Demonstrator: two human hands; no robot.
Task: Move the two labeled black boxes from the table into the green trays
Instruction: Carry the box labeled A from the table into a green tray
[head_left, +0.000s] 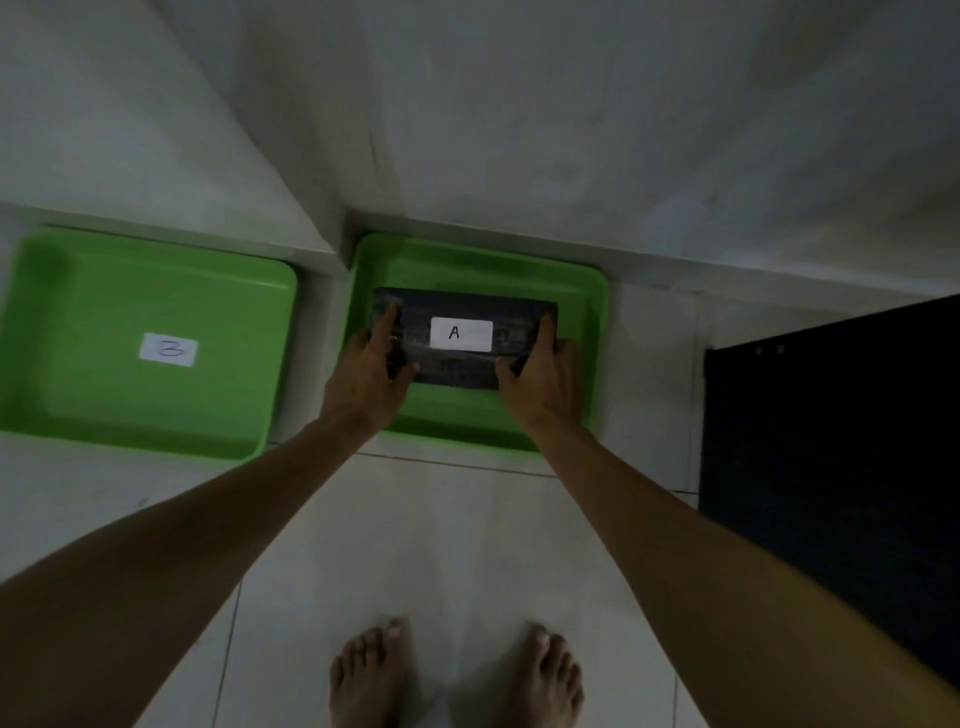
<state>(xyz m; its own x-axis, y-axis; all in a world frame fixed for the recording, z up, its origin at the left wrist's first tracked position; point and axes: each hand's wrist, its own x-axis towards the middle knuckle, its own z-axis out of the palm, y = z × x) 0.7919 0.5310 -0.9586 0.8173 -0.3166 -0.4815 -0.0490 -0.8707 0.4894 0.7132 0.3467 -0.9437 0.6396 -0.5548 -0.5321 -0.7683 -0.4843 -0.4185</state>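
Two smooth green plastic trays, left (78, 332) and right (582, 312), sit on a pale, faintly glossy tiled floor (457, 545). The black box (467, 364) shows a crinkled, shiny wrapped surface under a matt white paper label (461, 334); a similar label (168, 349) lies in the left tray.

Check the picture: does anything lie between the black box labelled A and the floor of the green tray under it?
Nothing visible does. Both hands, left hand and right hand, grip the black box labelled A over the right green plastic tray, whose visible floor is bare.
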